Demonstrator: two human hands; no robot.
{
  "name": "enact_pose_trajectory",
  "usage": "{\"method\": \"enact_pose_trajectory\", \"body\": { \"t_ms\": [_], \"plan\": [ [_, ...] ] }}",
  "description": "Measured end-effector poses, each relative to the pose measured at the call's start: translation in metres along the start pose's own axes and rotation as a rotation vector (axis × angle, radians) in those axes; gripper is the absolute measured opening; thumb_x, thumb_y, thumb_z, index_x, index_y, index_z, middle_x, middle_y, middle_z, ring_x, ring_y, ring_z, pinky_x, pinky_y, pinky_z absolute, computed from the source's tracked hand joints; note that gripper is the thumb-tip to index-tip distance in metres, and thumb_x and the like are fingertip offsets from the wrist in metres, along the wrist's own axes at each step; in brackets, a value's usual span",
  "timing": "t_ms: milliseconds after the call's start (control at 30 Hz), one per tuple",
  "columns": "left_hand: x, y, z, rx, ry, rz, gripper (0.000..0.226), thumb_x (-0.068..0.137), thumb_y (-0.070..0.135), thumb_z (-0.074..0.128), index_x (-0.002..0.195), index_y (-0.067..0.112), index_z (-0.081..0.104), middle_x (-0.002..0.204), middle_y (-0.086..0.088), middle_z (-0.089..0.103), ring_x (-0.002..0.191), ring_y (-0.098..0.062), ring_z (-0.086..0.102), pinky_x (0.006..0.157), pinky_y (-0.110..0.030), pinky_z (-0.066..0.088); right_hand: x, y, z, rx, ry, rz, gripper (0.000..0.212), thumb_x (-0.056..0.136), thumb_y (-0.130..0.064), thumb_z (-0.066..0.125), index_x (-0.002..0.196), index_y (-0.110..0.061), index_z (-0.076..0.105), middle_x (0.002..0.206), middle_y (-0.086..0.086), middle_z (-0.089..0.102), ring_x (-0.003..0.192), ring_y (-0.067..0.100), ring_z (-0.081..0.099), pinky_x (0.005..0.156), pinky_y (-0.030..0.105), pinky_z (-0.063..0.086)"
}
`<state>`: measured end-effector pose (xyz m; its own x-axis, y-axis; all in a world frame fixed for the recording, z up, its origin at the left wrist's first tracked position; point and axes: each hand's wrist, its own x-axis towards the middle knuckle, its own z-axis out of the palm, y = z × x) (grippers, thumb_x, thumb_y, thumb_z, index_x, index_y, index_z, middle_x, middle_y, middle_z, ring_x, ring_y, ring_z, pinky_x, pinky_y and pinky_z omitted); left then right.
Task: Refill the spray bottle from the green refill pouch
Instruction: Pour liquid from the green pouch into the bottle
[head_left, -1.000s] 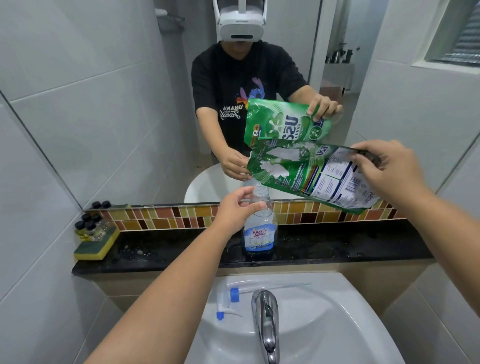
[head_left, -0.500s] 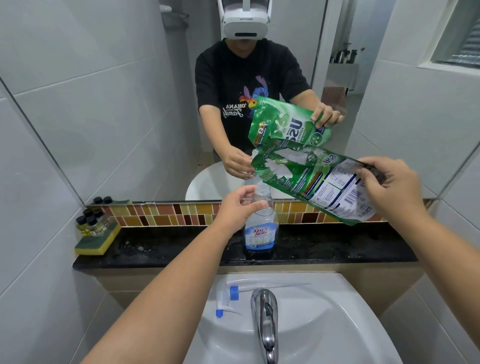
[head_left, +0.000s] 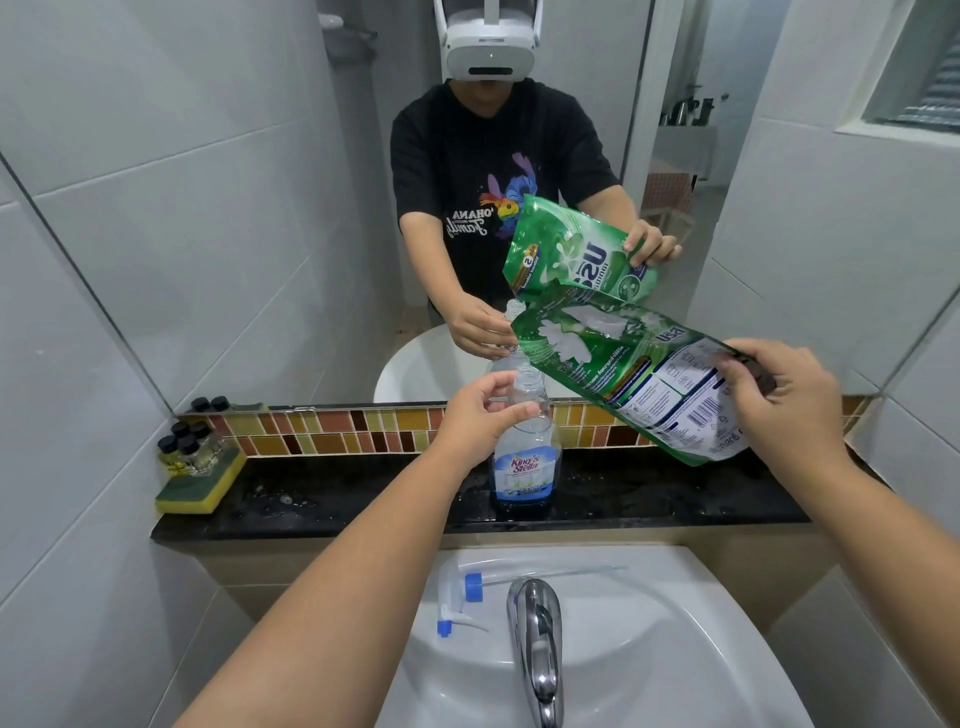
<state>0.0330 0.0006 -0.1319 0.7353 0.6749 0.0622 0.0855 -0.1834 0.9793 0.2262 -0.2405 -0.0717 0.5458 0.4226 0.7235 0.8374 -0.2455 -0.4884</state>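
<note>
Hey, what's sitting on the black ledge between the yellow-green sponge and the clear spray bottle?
Nothing: in the head view the black ledge is bare between the yellow-green sponge and the clear spray bottle, only small wet specks.

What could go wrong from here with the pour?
1. The green refill pouch has its corner near, not in, the narrow bottle neck; liquid may spill onto the black ledge.
2. The right hand pinches only the pouch's far end, so it may sag.
3. The left hand grips high; the spray bottle could tip.
</note>
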Motion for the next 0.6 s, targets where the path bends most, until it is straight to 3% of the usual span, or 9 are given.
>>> {"method": "enact_pose_trajectory", "body": {
  "t_ms": [167,467,600],
  "plan": [
    [0.002,-0.002,0.001,-0.005,0.007,-0.014,0.053,0.078,0.033,0.081,0.126,0.031,0.057,0.124,0.007,0.062,0.107,-0.006,0.060,0.089,-0.035,0.056,-0.006,-0.001,0.000,0.002,0.011,0.011,0.016,0.087,-0.019,0.060,0.101,-0.019,0.069,0.082,-0.004,0.063,0.080,0.019,0.049,0.073,0.050,0.045],
    [0.002,-0.002,0.000,-0.008,0.003,-0.008,0.055,0.078,0.034,0.081,0.127,0.029,0.059,0.120,0.008,0.063,0.105,-0.007,0.062,0.082,-0.028,0.056,-0.013,-0.006,0.002,0.011,0.021,0.050,0.016,0.086,-0.013,0.064,0.101,-0.016,0.070,0.082,-0.002,0.064,0.080,0.022,0.051,0.073,0.053,0.045],
    [0.003,-0.003,0.000,-0.023,-0.006,-0.018,0.056,0.077,0.032,0.082,0.128,0.027,0.059,0.122,0.005,0.064,0.108,-0.011,0.063,0.087,-0.034,0.057,-0.016,-0.008,0.001,-0.009,0.027,0.055,0.015,0.086,-0.012,0.064,0.100,-0.015,0.070,0.084,0.005,0.069,0.081,0.025,0.053,0.073,0.053,0.045]
  ]
}}
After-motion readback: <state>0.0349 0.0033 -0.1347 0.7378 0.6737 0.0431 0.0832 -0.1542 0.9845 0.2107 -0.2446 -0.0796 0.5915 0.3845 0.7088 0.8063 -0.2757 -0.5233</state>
